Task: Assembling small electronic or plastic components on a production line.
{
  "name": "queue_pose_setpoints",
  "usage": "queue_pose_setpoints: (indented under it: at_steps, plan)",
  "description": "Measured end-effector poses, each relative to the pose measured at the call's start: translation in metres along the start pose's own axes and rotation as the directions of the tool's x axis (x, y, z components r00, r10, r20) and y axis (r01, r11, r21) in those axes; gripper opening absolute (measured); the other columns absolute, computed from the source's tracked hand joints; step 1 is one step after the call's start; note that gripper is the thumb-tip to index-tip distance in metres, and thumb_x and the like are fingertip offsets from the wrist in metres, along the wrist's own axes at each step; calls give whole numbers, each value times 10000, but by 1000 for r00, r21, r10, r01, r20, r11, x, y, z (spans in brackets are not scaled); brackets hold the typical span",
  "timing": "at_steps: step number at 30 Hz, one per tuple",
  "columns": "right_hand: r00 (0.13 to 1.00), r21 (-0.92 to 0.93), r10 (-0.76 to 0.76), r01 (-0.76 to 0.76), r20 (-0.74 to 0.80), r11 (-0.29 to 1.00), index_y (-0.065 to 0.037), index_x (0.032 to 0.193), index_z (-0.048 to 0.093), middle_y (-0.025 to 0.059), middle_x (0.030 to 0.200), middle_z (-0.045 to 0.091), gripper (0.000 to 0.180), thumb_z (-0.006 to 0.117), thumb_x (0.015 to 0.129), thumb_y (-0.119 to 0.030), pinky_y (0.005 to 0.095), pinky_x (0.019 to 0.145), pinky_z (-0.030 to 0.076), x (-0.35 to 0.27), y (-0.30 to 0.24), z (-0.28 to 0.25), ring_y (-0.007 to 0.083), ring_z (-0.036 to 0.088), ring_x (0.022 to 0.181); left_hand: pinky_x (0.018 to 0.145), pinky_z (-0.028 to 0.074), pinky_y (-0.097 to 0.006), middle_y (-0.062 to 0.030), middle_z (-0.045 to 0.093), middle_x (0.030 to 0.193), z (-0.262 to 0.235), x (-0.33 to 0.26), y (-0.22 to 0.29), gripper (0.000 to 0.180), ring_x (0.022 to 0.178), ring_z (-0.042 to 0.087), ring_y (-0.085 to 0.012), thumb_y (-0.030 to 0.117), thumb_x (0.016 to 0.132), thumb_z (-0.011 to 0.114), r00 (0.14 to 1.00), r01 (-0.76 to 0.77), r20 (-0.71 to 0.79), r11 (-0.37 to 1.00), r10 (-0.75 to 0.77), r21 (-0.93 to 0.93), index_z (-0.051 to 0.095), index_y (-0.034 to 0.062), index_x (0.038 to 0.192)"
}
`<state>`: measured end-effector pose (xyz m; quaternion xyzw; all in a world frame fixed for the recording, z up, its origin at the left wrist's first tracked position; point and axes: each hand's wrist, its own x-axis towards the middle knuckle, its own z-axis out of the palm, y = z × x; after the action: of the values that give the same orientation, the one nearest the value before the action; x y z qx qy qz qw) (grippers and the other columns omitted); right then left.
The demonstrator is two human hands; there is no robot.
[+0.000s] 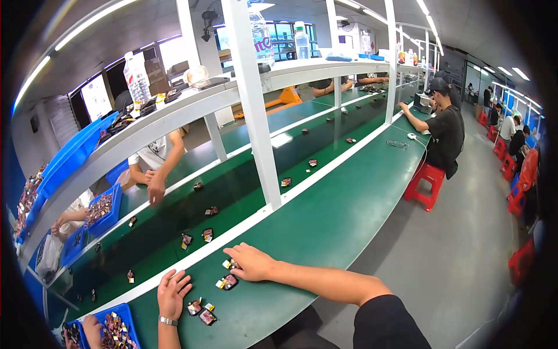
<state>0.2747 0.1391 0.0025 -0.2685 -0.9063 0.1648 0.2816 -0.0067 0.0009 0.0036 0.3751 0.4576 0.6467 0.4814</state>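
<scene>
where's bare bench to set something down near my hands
Bare green bench runs right of the right hand toward the red stool. Crowded between the hands: small parts beside the left hand and blue bin.

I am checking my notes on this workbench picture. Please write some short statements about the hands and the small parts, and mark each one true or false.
1. The right hand lies palm down on the green table. True.
2. The left hand wears a wristwatch. True.
3. Both hands hold a water bottle. False: neither grips anything; the fingers rest flat beside small parts.
4. The stools along the line are blue. False: they are red.
5. Small parts lie spread on the dark conveyor belt. True.
</scene>
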Motion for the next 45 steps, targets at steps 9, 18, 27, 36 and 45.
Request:
queue_pose_setpoints:
  at_steps: [9, 18, 27, 36, 45]
  plan:
    - [927, 8, 287, -294, -240, 956, 19, 1231, 532, 208, 1165, 585, 512, 659, 758, -130, 432, 988, 437, 75, 101, -18, 377, 531, 1125, 926, 522, -451, -218, 560, 1279, 4, 2, 3, 379, 1123, 602, -339, 146, 950, 560, 997, 50, 58, 997, -47, -54, 454, 2, 1283]
    - [905, -61, 381, -398, -191, 915, -45, 1309, 514, 115, 1239, 583, 599, 717, 770, -207, 426, 1014, 422, 156, 122, 30, 328, 481, 1218, 919, 526, -459, -227, 558, 1281, 1, 3, 5, 368, 1119, 604, -345, 146, 951, 553, 996, 60, 70, 994, -53, -88, 459, 6, 1278]
    - [939, 330, 298, -230, -173, 916, -68, 1253, 570, 95, 1103, 651, 570, 777, 723, -108, 354, 901, 476, 140, 103, 19, 223, 583, 1014, 908, 525, -458, -221, 582, 1239, 0, 1, 6, 385, 1086, 614, -330, 159, 936, 589, 996, 72, 67, 993, -65, -97, 464, 1, 1264]
    - [921, 471, -302, 159, 246, 868, -153, 1377, 497, 38, 1181, 638, 729, 770, 704, -84, 387, 1019, 393, 82, -70, -4, 248, 503, 1147, 869, 528, -336, -155, 608, 1190, -10, -2, 5, 486, 981, 629, -199, 310, 1008, 484, 920, 231, 336, 972, -202, -47, 447, -46, 1337]
    - [958, 352, -270, 220, 99, 910, -107, 1259, 582, 93, 1245, 575, 535, 720, 746, -40, 393, 1008, 425, 75, -89, 47, 295, 507, 1158, 902, 556, -364, -122, 605, 1148, -15, -4, 11, 360, 1022, 633, -204, 109, 1011, 417, 982, 155, 130, 981, -139, -120, 460, -12, 1348]
